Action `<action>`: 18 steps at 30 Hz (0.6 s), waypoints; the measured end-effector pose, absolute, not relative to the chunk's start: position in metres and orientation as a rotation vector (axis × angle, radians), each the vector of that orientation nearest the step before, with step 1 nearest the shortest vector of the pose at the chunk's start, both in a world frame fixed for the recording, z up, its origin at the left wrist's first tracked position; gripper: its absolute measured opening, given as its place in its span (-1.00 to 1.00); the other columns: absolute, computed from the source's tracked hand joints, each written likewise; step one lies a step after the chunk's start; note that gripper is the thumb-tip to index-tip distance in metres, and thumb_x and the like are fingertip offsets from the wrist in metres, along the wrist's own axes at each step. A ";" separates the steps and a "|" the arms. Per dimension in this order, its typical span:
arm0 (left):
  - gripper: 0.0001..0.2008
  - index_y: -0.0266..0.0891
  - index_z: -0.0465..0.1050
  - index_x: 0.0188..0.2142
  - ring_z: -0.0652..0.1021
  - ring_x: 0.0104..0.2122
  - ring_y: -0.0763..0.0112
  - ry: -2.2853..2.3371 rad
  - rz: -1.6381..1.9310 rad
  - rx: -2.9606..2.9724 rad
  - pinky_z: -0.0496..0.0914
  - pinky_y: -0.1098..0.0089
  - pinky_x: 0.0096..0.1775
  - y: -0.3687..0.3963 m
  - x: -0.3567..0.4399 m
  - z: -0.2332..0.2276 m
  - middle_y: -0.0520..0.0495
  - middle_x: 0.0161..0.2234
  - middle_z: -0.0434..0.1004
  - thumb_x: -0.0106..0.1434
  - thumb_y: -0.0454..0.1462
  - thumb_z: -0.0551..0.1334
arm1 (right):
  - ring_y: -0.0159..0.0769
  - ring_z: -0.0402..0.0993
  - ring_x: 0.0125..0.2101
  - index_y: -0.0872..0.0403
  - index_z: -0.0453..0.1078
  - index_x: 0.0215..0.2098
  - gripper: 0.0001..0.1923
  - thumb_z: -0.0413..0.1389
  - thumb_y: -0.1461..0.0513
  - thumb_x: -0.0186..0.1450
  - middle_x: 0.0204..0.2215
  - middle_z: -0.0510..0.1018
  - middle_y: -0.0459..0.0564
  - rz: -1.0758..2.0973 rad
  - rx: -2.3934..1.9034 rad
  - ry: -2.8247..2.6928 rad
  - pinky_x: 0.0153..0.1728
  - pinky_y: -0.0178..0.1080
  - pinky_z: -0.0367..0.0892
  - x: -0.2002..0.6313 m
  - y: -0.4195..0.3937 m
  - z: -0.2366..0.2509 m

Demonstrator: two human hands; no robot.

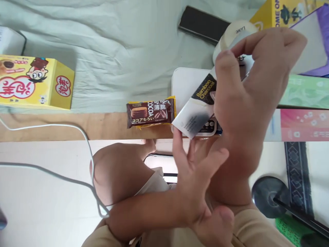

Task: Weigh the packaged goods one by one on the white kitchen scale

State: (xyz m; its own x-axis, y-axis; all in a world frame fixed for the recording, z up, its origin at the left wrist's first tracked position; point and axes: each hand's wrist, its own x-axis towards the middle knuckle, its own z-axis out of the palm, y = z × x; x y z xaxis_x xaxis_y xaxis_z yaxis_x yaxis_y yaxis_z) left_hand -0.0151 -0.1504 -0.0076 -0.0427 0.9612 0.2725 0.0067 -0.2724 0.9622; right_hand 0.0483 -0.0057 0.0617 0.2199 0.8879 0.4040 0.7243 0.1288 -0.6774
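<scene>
1. Head view, looking down on a wooden table [64, 127] half draped in a pale green cloth [115, 51], with light flooring [38, 192] showing below its edge.
2. Resting on the cloth: a yellow cartoon box [33, 82] at the left, a black phone [203, 24] at the top, more coloured boxes [303, 92] crowding the right.
3. Lying at the table edge: a brown cocoa biscuit packet [150, 112], just beside a white tray [185, 85].
4. Trailing over the table edge and down across the floor: a white cable [87, 147].
5. Hovering above the tray: a white Bamboo Charcoal tube [197, 109], tilted, black-labelled, flat crimped end pointing down-left.
6. Right hand [246, 85] pinching the tube's upper part between thumb and curled fingers.
7. Left hand [197, 175] reaching up from below, fingers spread, index fingertip touching the tube's crimped end.
</scene>
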 end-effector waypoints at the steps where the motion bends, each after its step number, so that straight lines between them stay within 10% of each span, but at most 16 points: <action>1: 0.00 0.14 0.06 0.48 -0.19 0.56 -0.45 1.067 1.466 1.394 -0.05 -0.37 0.53 -0.152 -0.012 -0.012 0.05 0.60 -0.54 0.17 0.28 0.37 | -0.30 0.33 0.09 0.09 0.41 -0.19 -0.87 0.04 0.23 0.43 -0.01 0.34 0.16 0.245 -1.646 -1.545 0.35 -0.14 0.18 0.046 -0.004 0.061; 6: 0.04 0.23 -0.01 0.49 -0.09 0.56 -0.44 0.916 1.414 1.374 0.13 -0.38 0.48 -0.156 -0.001 -0.037 0.07 0.60 -0.49 0.14 0.20 0.41 | -0.27 0.29 0.12 0.04 0.34 -0.16 -0.90 0.01 0.22 0.43 -0.03 0.36 0.13 0.299 -1.670 -1.588 0.41 -0.12 0.10 0.043 0.005 0.063; 14: -0.05 -0.01 -0.15 0.53 0.44 0.32 -0.11 0.861 1.469 1.347 -0.21 -0.21 0.55 -0.143 -0.006 -0.030 -0.23 0.26 0.42 0.30 0.13 0.24 | -0.13 0.39 0.19 0.00 0.34 -0.08 -0.85 0.08 0.14 0.42 0.02 0.40 0.03 0.712 -1.759 -1.704 0.26 0.18 0.28 0.037 0.003 0.052; 18: -0.37 -0.13 0.26 0.28 0.51 0.13 0.05 0.954 1.632 1.282 0.31 -0.06 0.34 -0.137 -0.012 -0.016 -0.20 0.03 0.50 0.29 0.03 0.21 | -0.20 0.43 0.14 0.00 0.39 -0.03 -0.76 -0.08 0.13 0.53 -0.07 0.48 -0.02 0.667 -1.611 -1.733 0.24 0.04 0.34 0.047 -0.028 0.069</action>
